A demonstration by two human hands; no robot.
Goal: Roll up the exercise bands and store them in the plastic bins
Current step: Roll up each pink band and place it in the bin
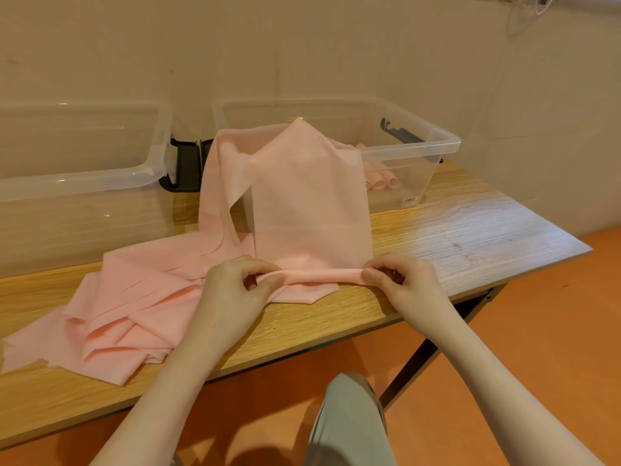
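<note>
A: Count on the bins?

B: 2 clear plastic bins are seen at the back of the wooden table point(453, 237): left bin point(80, 176), right bin point(420, 146). Black latch handles point(186, 168) are seen between them.

A: Bands?

B: 1 pink band point(309, 210) is being worked. Its far part is draped over the right bin's front rim; its near end is rolled into a short tube at the table's front edge. At least 3 rolled bands point(381, 183) are visible through the right bin's wall; the rest is hidden behind the draped band. A loose pile of flat pink bands point(134, 307) is spread on the table's left part; a count cannot be made, layers overlap.

A: Hands?

B: 2. The roll's left end is pinched by the left hand point(235, 290), the right end by the right hand point(403, 280), fingers curled around it.

A: Obstructions?

B: The right bin's opening is partly covered by the draped band. The left bin's contents cannot be told.
</note>
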